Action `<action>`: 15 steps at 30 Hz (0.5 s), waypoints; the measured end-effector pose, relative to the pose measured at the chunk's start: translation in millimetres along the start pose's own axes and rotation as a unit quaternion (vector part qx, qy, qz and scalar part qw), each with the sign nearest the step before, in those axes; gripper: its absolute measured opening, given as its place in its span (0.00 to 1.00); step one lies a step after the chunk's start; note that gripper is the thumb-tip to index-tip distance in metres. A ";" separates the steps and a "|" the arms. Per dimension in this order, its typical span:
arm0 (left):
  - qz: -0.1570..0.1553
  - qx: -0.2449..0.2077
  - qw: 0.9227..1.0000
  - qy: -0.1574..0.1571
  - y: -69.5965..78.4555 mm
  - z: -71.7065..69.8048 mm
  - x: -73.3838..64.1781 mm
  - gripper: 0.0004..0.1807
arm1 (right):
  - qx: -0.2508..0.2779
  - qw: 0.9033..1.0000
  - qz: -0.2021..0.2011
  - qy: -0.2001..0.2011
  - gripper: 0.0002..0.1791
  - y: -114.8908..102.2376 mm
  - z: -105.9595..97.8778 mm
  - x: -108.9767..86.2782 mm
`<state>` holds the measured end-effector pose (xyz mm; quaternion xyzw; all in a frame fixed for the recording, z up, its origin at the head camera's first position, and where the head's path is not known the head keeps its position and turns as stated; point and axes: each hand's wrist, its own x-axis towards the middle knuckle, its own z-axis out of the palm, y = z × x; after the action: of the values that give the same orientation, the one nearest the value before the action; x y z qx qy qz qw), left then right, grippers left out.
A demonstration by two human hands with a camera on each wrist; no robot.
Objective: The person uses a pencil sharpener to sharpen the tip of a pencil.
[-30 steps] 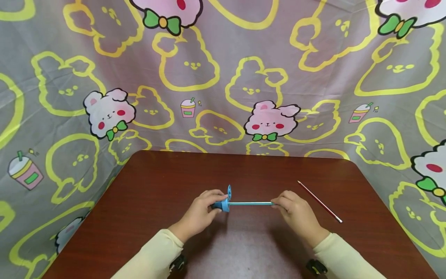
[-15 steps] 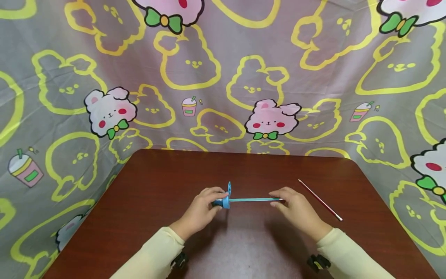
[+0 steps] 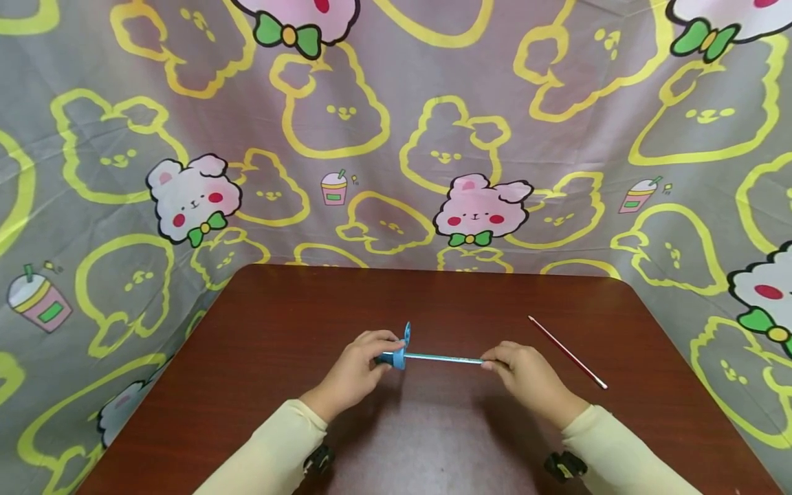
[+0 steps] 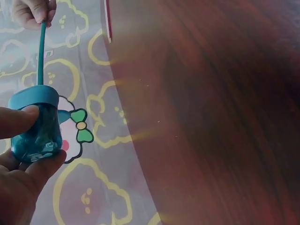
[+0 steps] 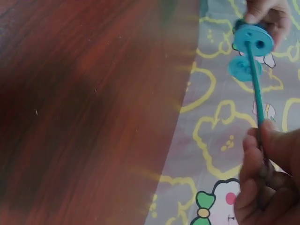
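In the head view my left hand grips a blue pencil sharpener with a see-through body, thumb and fingers around it. Its round lid is flipped open, baring two holes in the top, one large and one small. A blue-green pencil has its end in the smaller hole and lies almost level between the hands. At its other end, my right hand pinches it between thumb and fingers; the rear end is hidden in that hand. Both hands are held above the table.
A red pencil with a white end lies slantwise on the dark brown table, beyond and right of the right hand. Patterned cloth hangs around the table's back and sides.
Half a second ago my right fingers were spread loose around the pencil's end; they now pinch it again. The left hand keeps its grip on the sharpener in nearly the same place.
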<state>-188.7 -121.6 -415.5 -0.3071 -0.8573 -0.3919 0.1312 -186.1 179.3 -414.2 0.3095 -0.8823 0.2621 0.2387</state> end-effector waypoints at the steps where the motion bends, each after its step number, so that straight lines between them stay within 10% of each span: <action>1: -0.002 -0.001 1.000 -0.002 0.4 0.2 0.3 0.22 | 0.002 1.000 0.015 -0.011 0.07 -0.5 -1.2 0.0; 9: -0.054 -0.027 0.998 -0.009 3.4 1.9 3.1 0.22 | -0.059 0.997 -0.025 0.045 0.16 4.4 -3.9 1.9; 12: -0.069 -0.039 0.997 -0.009 3.9 3.4 4.3 0.22 | -0.065 0.991 -0.072 0.090 0.04 8.3 -1.6 1.0; 15: -0.053 -0.035 0.998 -0.011 4.2 4.9 4.4 0.22 | -0.053 0.986 -0.101 0.121 0.22 10.4 -0.6 0.3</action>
<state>-189.4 -113.9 -414.1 -0.2694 -0.8597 -0.4246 0.0902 -193.2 186.5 -416.9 0.3500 -0.8236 0.2251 0.3853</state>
